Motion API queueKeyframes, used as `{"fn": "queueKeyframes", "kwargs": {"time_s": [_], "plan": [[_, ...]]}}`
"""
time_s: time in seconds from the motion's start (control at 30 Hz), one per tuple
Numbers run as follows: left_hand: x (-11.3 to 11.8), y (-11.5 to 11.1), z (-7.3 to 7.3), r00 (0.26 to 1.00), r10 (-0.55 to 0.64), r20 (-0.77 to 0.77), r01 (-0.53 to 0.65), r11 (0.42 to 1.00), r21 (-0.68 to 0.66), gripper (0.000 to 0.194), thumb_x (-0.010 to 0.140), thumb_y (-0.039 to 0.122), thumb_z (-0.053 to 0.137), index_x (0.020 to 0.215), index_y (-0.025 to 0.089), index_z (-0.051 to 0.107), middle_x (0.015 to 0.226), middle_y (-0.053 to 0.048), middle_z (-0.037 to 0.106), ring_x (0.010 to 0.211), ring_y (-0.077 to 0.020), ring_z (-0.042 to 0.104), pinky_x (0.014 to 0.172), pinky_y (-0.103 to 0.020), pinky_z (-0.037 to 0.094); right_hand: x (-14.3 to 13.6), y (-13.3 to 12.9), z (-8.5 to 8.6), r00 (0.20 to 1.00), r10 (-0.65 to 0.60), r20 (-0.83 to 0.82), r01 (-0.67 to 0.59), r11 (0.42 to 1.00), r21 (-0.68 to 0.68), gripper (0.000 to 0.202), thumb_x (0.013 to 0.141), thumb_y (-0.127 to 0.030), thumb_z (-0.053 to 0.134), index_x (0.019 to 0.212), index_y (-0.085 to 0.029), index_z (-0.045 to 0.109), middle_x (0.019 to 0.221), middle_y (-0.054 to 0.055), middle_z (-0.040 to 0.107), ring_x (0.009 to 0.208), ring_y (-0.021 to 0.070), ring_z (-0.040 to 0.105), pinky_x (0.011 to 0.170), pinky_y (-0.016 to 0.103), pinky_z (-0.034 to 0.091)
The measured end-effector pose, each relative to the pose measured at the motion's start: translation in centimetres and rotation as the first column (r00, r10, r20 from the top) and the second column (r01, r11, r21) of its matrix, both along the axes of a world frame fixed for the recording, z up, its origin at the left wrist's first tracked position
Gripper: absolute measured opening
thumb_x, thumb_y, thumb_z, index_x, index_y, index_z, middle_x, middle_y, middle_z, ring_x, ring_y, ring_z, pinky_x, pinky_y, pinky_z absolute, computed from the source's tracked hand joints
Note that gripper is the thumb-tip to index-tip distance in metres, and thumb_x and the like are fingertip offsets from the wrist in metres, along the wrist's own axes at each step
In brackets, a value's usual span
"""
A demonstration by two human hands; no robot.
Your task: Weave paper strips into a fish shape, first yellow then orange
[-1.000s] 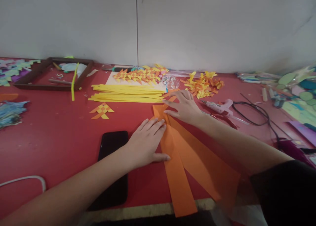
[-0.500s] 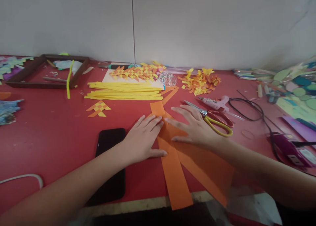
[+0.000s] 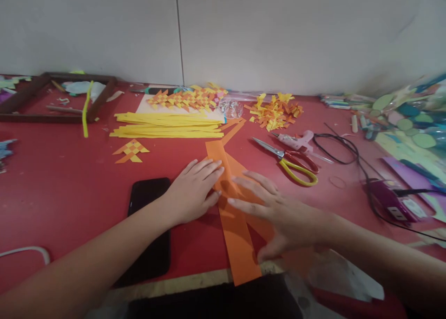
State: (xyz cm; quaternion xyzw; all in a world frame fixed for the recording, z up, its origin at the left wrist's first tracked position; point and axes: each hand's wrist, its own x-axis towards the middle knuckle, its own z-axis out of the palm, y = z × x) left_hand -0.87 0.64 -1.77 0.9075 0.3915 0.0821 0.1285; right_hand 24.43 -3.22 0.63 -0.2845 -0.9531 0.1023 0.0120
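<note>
A long folded strip of orange paper (image 3: 239, 244) lies slanted on the red table, its lower end reaching past the front edge. My left hand (image 3: 195, 189) rests with fingers stretched on the strip's left side near the upper part. Over its right side, my right hand (image 3: 275, 207) is spread open, fingertips at the strip and thumb apart. Beneath the right hand is a wider piece of orange paper (image 3: 251, 168), partly hidden. Behind the strip's top lie narrow orange strips (image 3: 232, 131). Scissors (image 3: 284, 159) with one red and one yellow handle lie beyond my right hand.
Yellow paper strips (image 3: 170, 129) and a woven paper fish (image 3: 132, 151) lie to the left. A black phone (image 3: 151, 244) is under my left forearm. Farther right are paper scraps (image 3: 275, 112), a pink glue gun (image 3: 298, 141) and a purple corded block (image 3: 393, 203).
My right hand has moved down along the orange strip, and its thumb is lower. My left thumb has drawn up toward its fingers. The view has shifted slightly.
</note>
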Motion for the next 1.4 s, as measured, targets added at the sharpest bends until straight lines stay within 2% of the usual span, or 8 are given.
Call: {"fn": "queueKeyframes", "kwargs": {"time_s": [0.07,0.2,0.3,0.63,0.77,0.97,1.2,1.4], "plan": [[0.0,0.1,0.1,1.000,0.010,0.029,-0.010,1.000,0.016,0.048,0.095,0.030,0.039,0.140,0.015,0.047,0.150,-0.008,0.044,0.138,-0.0272,0.039,0.116,-0.050,0.026,-0.9,0.5,0.6,0.997,0.015,-0.077,-0.023,0.994,-0.103,0.090,0.067,-0.068,0.070,0.143,-0.027,0.044,0.148,0.016,0.039,0.138,0.0374,0.030,0.105,0.056,0.035],[0.0,0.3,0.3,0.992,0.026,0.120,-0.033,0.998,0.058,0.040,0.093,0.023,0.039,0.127,0.013,0.057,0.135,-0.010,0.060,0.120,-0.0273,0.056,0.109,-0.050,0.036,-3.1,4.0,0.2,0.850,-0.452,-0.270,0.446,0.891,-0.088,0.034,0.088,-0.049,0.058,0.101,-0.019,0.065,0.102,0.010,0.065,0.101,0.0245,0.057,0.094,0.043,0.043],[-0.2,0.4,0.3,0.968,0.079,0.236,-0.097,0.993,0.062,0.035,0.090,0.017,0.040,0.120,0.015,0.059,0.125,-0.011,0.065,0.112,-0.0261,0.060,0.099,-0.044,0.047,-4.8,7.0,-0.8,0.784,-0.602,-0.152,0.603,0.796,-0.045,0.038,0.081,-0.053,0.065,0.087,-0.016,0.063,0.095,0.011,0.063,0.096,0.0275,0.056,0.090,0.044,0.042],[-0.5,1.1,-1.0,0.774,0.434,0.462,-0.415,0.898,-0.149,0.065,0.080,0.032,0.062,0.136,0.012,0.037,0.146,-0.022,0.042,0.139,-0.0352,0.035,0.112,-0.054,0.032,-7.7,7.9,-0.3,0.767,-0.635,-0.090,0.597,0.758,-0.262,0.008,0.074,-0.017,0.065,0.081,-0.017,0.062,0.092,0.008,0.064,0.093,0.0246,0.055,0.084,0.039,0.041],[-0.5,1.4,-0.9,0.551,0.489,0.676,-0.370,0.869,-0.327,0.069,0.077,0.036,0.070,0.134,0.017,0.037,0.144,-0.019,0.044,0.135,-0.0325,0.042,0.107,-0.050,0.039,-7.3,7.7,-0.3,0.670,-0.690,-0.275,0.434,0.663,-0.610,0.005,0.075,-0.016,0.063,0.075,-0.018,0.058,0.075,0.000,0.061,0.070,0.0140,0.055,0.067,0.028,0.042],[-0.4,1.9,-0.1,0.112,0.666,0.738,-0.038,0.745,-0.666,0.023,0.079,0.034,0.071,0.090,0.019,0.059,0.083,0.000,0.065,0.071,-0.0131,0.062,0.066,-0.025,0.051,-6.8,7.8,-0.1,0.530,-0.774,-0.345,0.070,0.446,-0.892,0.032,0.066,-0.033,0.080,0.080,-0.020,0.054,0.066,-0.006,0.053,0.050,0.0066,0.043,0.042,0.020,0.033],[-0.2,1.0,0.6,0.509,0.551,0.661,-0.030,0.779,-0.626,0.016,0.079,0.028,0.070,0.080,0.016,0.059,0.076,0.002,0.060,0.067,-0.0105,0.054,0.059,-0.020,0.041,-7.4,7.7,-1.7,0.351,-0.768,-0.535,-0.115,0.532,-0.839,0.019,0.076,-0.034,0.075,0.077,-0.018,0.065,0.070,-0.003,0.058,0.060,0.0086,0.051,0.056,0.023,0.040],[0.0,0.6,0.8,0.587,0.518,0.622,-0.063,0.795,-0.603,0.019,0.083,0.032,0.065,0.079,0.017,0.055,0.072,0.004,0.053,0.064,-0.0094,0.046,0.056,-0.021,0.037,-7.4,7.5,-2.1,0.357,-0.734,-0.578,-0.170,0.558,-0.812,0.013,0.074,-0.027,0.076,0.074,-0.017,0.068,0.069,-0.001,0.062,0.064,0.0100,0.054,0.064,0.025,0.044]]}}
